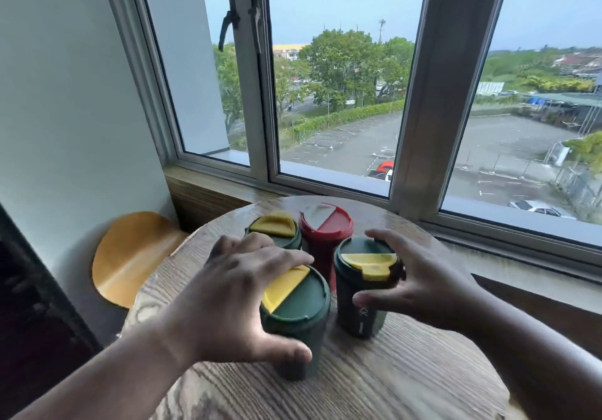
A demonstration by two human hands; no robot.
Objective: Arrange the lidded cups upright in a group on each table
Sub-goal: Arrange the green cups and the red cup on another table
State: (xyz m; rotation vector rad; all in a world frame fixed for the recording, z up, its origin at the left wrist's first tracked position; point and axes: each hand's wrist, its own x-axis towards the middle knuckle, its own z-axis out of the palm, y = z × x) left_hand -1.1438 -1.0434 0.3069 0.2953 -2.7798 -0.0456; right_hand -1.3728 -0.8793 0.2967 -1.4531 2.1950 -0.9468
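Observation:
Several lidded cups stand upright, close together, on a round wooden table. The front left green cup has a yellow flap on its lid. My left hand wraps it, thumb on its side and fingers over the lid. To its right is the right green cup, also with a yellow flap. My right hand holds that cup, thumb on the near side and fingers behind the lid. Behind them stand a third green cup and a red cup with a grey flap.
The table sits against a wooden sill under a large window. A wooden stool seat stands low to the left, by the white wall. The near half of the table shows bare wood grain.

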